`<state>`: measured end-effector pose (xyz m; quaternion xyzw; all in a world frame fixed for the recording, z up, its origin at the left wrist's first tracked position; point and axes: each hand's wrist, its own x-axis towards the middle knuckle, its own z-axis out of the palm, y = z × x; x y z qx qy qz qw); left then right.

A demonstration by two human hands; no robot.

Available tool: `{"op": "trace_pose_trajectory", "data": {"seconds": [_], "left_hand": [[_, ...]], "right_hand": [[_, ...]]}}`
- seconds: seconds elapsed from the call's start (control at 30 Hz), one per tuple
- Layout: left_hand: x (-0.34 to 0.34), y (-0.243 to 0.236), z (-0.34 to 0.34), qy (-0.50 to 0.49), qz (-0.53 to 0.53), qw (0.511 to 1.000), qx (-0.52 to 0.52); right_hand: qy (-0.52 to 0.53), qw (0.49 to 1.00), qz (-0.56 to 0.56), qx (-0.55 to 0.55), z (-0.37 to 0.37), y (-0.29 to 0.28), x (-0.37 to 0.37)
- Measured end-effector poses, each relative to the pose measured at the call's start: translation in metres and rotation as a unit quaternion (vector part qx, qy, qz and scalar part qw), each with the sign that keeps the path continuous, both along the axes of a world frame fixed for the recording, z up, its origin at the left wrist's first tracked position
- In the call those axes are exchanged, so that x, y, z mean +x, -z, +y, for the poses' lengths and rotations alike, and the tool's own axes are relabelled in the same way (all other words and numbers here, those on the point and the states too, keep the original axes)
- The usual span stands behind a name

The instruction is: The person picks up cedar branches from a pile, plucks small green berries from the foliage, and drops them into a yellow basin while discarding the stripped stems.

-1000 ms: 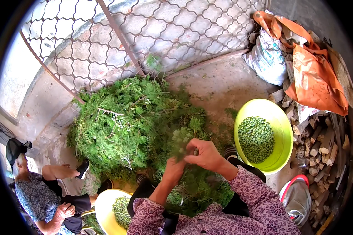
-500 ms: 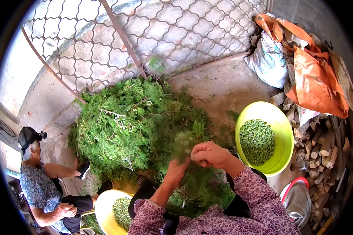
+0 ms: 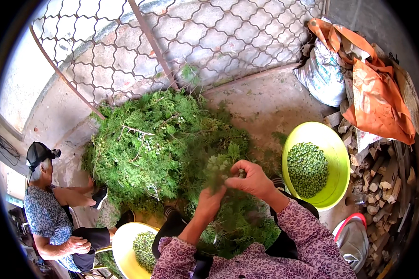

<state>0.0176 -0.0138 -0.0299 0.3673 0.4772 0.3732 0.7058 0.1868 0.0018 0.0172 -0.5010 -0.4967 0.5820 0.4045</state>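
Head view: our blurry green sprig [image 3: 217, 167] shows up against the branch pile [image 3: 149, 139], with our left hand [image 3: 208, 202] pinched on its stem end. Our right hand [image 3: 253, 181] is curled around what look like a few small berries [image 3: 241, 173], right beside it. If that grip loosens early, we'd guess they vanish into the loose foliage [image 3: 242, 228] below. Lime basin [image 3: 341, 183] sits off to our right, so a short toss could scatter them across the floor [image 3: 270, 104].
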Motion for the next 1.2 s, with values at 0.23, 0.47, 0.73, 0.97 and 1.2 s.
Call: {"op": "trace_pose_trajectory", "data": {"seconds": [0.23,0.47,0.73,0.97,1.2], "left_hand": [[0.001,-0.002,-0.002,0.037,0.028,0.998,0.029],[-0.021,0.009,-0.006,-0.005,0.078,0.997,-0.018],[-0.022,-0.015,-0.057,-0.125,-0.018,0.992,0.014],[0.000,-0.030,-0.093,-0.088,-0.054,0.994,0.026],[0.018,-0.035,-0.119,-0.069,-0.136,0.988,0.034]], "right_hand": [[0.019,0.984,-0.125,0.127,-0.002,0.012,-0.006],[-0.125,0.991,0.039,-0.035,-0.018,-0.032,0.025],[0.326,0.897,-0.281,0.098,-0.045,-0.013,0.162],[0.320,0.859,-0.394,0.068,-0.080,0.020,0.200],[0.139,0.979,-0.108,0.107,-0.105,0.020,0.143]]}}
